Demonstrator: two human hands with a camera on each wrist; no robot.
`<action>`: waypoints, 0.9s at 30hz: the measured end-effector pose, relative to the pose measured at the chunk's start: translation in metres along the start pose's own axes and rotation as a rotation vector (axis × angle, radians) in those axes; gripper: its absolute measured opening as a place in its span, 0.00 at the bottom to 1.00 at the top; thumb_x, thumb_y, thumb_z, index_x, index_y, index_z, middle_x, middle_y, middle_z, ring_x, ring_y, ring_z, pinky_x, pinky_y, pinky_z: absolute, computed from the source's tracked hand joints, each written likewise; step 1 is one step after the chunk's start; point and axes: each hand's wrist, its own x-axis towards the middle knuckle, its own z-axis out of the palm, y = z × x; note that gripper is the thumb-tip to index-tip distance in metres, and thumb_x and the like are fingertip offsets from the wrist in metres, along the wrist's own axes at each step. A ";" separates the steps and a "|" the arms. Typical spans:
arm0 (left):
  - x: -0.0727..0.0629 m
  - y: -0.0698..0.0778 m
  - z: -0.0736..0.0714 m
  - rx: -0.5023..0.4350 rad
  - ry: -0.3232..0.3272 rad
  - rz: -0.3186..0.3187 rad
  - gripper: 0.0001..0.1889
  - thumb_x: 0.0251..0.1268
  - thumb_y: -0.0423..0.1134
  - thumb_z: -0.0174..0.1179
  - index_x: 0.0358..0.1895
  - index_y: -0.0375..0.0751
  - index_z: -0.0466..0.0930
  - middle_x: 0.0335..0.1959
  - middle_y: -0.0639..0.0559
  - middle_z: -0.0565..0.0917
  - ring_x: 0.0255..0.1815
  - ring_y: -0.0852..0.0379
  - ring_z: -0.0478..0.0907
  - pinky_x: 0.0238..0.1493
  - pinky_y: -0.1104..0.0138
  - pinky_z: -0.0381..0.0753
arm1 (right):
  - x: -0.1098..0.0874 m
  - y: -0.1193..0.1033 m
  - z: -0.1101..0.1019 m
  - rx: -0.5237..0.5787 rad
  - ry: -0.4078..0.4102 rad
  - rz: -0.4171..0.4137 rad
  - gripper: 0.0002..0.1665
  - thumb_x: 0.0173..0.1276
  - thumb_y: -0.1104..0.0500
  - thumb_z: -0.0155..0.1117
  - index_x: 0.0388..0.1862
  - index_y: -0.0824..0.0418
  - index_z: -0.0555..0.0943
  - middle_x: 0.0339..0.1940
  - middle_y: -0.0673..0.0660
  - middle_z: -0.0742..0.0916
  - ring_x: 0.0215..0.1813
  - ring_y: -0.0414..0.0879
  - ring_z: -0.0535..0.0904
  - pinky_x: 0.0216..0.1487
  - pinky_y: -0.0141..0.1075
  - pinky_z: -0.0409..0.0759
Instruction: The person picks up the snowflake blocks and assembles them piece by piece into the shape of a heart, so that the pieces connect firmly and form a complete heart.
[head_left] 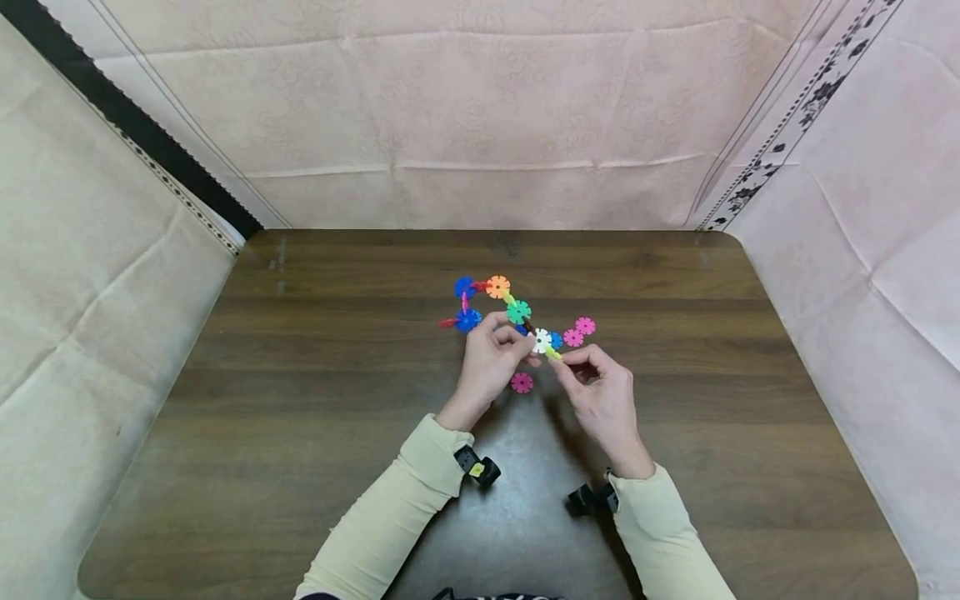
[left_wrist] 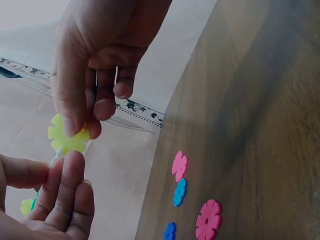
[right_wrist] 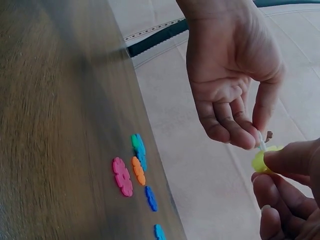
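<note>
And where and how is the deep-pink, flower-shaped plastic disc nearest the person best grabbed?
Probably pinch that disc by opposite notched edges, coming from above and the person's side: it lies thin and flat, with the left hand just beyond.

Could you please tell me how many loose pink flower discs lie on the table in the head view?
3: one disc and another just beyond the right hand, and a third between it and the left hand. Others may be hidden.
</note>
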 end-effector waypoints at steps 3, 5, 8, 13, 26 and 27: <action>0.000 0.000 0.000 -0.008 -0.015 0.005 0.15 0.64 0.29 0.63 0.51 0.33 0.71 0.31 0.33 0.83 0.31 0.34 0.83 0.42 0.55 0.85 | 0.000 -0.001 0.001 0.007 0.004 -0.003 0.06 0.61 0.58 0.73 0.34 0.58 0.84 0.30 0.50 0.86 0.26 0.45 0.75 0.26 0.31 0.76; 0.000 0.001 0.001 -0.004 -0.023 -0.001 0.16 0.64 0.30 0.63 0.52 0.32 0.71 0.32 0.32 0.83 0.31 0.35 0.83 0.43 0.55 0.85 | 0.000 -0.001 0.002 0.010 0.006 0.004 0.06 0.60 0.58 0.73 0.34 0.57 0.84 0.30 0.49 0.86 0.26 0.45 0.75 0.26 0.32 0.76; -0.001 0.001 0.001 0.003 -0.030 -0.006 0.17 0.64 0.29 0.63 0.53 0.31 0.70 0.34 0.29 0.82 0.32 0.35 0.83 0.44 0.53 0.84 | 0.000 -0.001 0.003 0.007 0.006 0.009 0.06 0.60 0.59 0.73 0.34 0.58 0.84 0.30 0.49 0.86 0.26 0.45 0.74 0.25 0.31 0.76; -0.004 0.007 0.004 0.026 -0.034 -0.017 0.16 0.65 0.27 0.60 0.53 0.28 0.69 0.34 0.28 0.82 0.32 0.35 0.83 0.46 0.49 0.82 | 0.000 0.000 0.002 0.002 0.007 0.014 0.06 0.59 0.58 0.74 0.34 0.58 0.84 0.30 0.50 0.86 0.26 0.45 0.74 0.26 0.31 0.76; 0.001 -0.001 0.001 0.052 -0.074 -0.026 0.19 0.67 0.31 0.60 0.59 0.37 0.69 0.31 0.41 0.83 0.30 0.50 0.84 0.42 0.54 0.85 | 0.000 0.008 -0.005 0.069 -0.222 0.219 0.21 0.69 0.40 0.61 0.49 0.54 0.81 0.38 0.58 0.85 0.39 0.55 0.80 0.33 0.36 0.77; 0.001 -0.001 0.001 0.054 -0.083 -0.025 0.19 0.68 0.31 0.59 0.59 0.36 0.69 0.32 0.40 0.82 0.30 0.49 0.84 0.42 0.54 0.85 | 0.001 0.009 -0.006 0.083 -0.245 0.240 0.23 0.70 0.40 0.59 0.51 0.55 0.81 0.39 0.61 0.85 0.41 0.58 0.80 0.34 0.39 0.78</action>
